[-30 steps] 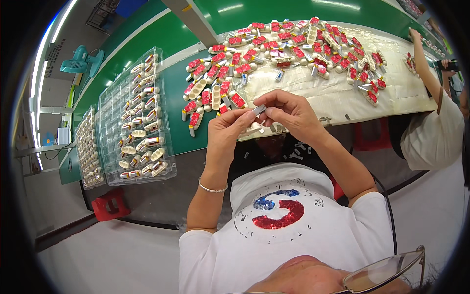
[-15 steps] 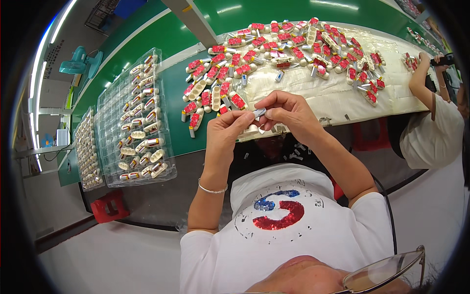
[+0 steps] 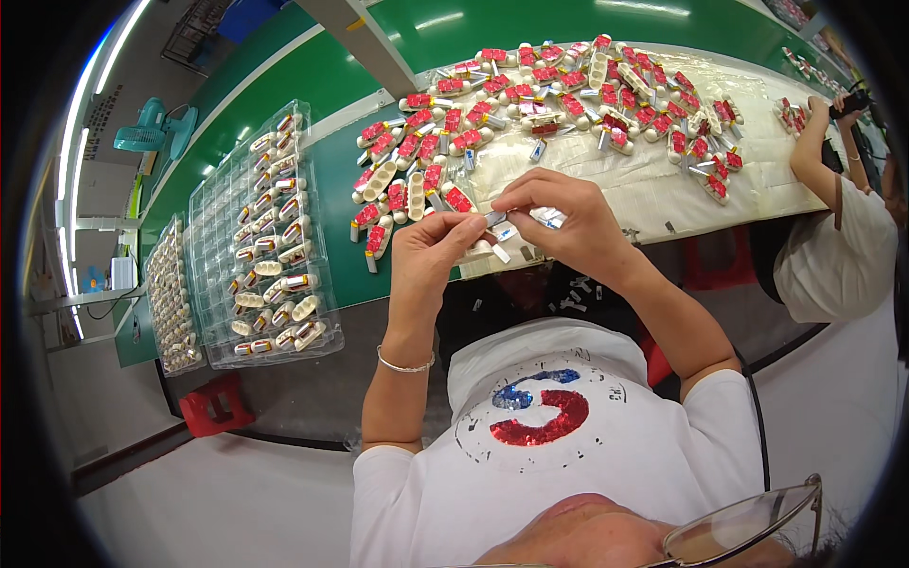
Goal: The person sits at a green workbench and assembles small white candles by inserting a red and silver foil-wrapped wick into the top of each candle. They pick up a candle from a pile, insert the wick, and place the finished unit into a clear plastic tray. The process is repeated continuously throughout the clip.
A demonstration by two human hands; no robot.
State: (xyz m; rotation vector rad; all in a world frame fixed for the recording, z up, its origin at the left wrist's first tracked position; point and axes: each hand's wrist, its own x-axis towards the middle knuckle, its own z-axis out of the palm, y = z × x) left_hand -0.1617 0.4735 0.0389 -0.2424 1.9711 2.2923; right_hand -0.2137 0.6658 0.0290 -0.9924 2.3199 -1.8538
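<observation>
My left hand (image 3: 431,256) pinches one end of a small silver-grey piece (image 3: 494,219) between thumb and fingertips. The fingertips of my right hand (image 3: 573,227) close on its other end, partly covering it, so its exact kind stays unclear. Below the fingers, at the table's front edge, lie small white slips with blue marks (image 3: 506,231). Just beyond my left hand sits a pale, rounded holder with a red label (image 3: 459,199). Many similar holders with red labels and silver cylinders (image 3: 471,139) spread across the table farther off.
Left of my hands stands a clear plastic tray (image 3: 220,237), partly filled with pale holders. Another filled tray (image 3: 175,312) lies beyond it. A metal post (image 3: 379,47) rises behind the pile. Red stools (image 3: 216,405) stand below. Another person's arm (image 3: 812,156) reaches in at right.
My left hand has shifted slightly left. My right-hand fingers have moved around the small piece, and more of the white slips with blue marks show beneath them.
</observation>
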